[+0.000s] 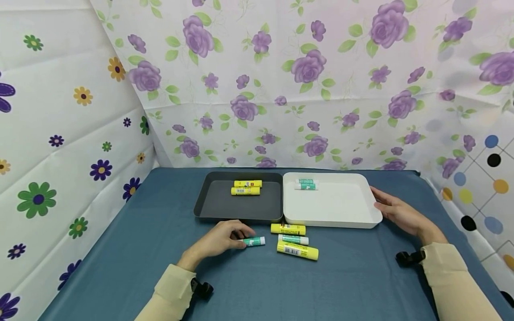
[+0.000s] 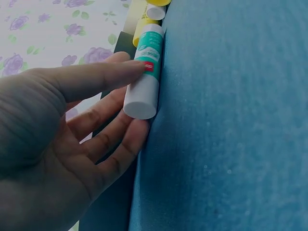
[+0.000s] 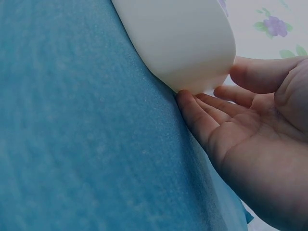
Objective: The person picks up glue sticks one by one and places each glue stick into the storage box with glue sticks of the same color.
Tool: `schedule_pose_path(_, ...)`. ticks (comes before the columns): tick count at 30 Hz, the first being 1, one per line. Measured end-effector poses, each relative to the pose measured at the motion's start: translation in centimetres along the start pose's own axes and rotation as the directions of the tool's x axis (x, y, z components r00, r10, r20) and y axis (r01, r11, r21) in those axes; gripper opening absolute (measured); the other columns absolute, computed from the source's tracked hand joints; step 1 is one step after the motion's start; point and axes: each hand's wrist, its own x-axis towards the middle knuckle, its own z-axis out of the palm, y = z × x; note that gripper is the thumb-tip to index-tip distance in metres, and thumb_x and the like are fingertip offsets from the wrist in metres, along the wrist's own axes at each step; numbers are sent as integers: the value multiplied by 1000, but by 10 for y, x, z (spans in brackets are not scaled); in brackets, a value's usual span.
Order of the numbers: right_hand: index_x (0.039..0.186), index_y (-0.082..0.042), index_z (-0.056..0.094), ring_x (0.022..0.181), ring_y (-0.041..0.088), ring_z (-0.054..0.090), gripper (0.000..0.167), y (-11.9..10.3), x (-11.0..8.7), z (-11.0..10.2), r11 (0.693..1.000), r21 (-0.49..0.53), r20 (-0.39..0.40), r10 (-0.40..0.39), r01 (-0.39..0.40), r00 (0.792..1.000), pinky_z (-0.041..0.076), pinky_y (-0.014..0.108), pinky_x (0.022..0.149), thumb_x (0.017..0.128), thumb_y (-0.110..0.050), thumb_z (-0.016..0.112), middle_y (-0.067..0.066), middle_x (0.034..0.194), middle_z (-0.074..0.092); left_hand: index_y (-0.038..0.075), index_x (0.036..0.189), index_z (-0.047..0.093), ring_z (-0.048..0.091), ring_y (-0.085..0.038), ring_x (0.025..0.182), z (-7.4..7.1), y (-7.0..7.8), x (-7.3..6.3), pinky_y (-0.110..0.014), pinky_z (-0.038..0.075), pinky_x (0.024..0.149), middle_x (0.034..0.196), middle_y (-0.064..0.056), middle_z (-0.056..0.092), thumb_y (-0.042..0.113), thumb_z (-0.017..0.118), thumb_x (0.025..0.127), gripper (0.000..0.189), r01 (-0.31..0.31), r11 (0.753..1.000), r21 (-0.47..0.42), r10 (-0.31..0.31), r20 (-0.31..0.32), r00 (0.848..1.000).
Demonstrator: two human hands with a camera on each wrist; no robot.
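My left hand pinches a green-and-white glue stick low over the cloth in front of the dark tray. In the left wrist view, the thumb lies along the glue stick with the other fingers behind and below it. At the far side, my right hand holds the right end of the white tray. The right wrist view shows its thumb at the rim and its fingertips low at the corner of the white tray.
The dark grey tray holds two yellow glue sticks; two green-and-white ones lie in the white tray. Before the trays lie a yellow glue stick, a green-and-white one and a larger yellow one. Flowered sheets hang behind.
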Motion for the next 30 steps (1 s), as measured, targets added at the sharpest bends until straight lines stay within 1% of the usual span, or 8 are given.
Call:
schedule_pose_path(4,167,-10,-8,155,45,-12,78,1,1,0,1000,2,0,3,-3,1000,36,5,95,114,-28,46,17,173,-14,16,127,74,64,-17,98,0,2,0,-32,55,82,110,3,69,7,77,95,33,17,1000,-7,-16,37,999)
schedule_pose_path(7,167,-9,-8,155,46,-13,78,2,1,-1,1000,2,3,-2,2,1000,36,5,94,114,-28,46,18,172,-15,15,127,75,64,-16,98,0,3,0,-31,54,82,111,3,70,6,76,95,33,15,1000,-7,-15,43,999)
schedule_pose_path(14,167,-9,-8,155,46,-12,78,2,1,-1,1000,3,0,7,-7,1000,37,5,95,114,-28,46,17,172,-14,14,126,76,63,-13,97,-1,3,-1,-28,53,81,115,3,71,6,75,96,32,-21,1000,4,21,44,999)
schedule_pose_path(18,167,-9,-8,155,46,-12,77,2,1,-1,1000,-1,1,3,-3,1000,36,5,94,114,-28,45,17,172,-14,14,126,77,62,-11,95,0,2,-1,-28,53,80,114,2,71,6,75,96,31,-32,999,5,32,38,999)
schedule_pose_path(21,167,-9,-8,155,46,-12,77,3,1,-1,1000,-2,0,2,-2,1000,36,5,94,114,-27,45,18,172,-14,15,126,77,62,-11,93,0,2,-1,-28,53,80,113,3,71,7,75,96,31,-27,1000,1,27,34,999)
schedule_pose_path(26,167,-10,-7,156,44,-12,78,3,2,-1,1000,-1,-5,10,-10,1000,35,5,94,114,-28,46,16,173,-14,18,128,76,63,-13,94,-2,1,-2,-31,55,81,115,5,70,10,75,97,31,-12,999,-44,12,13,1000)
schedule_pose_path(30,167,-9,-8,155,46,-13,78,3,2,-1,1000,0,7,-2,2,1000,36,5,94,114,-27,46,18,172,-15,18,130,75,64,-14,96,-4,2,-2,-33,56,83,117,3,70,14,74,98,32,-20,996,-89,18,-23,1000)
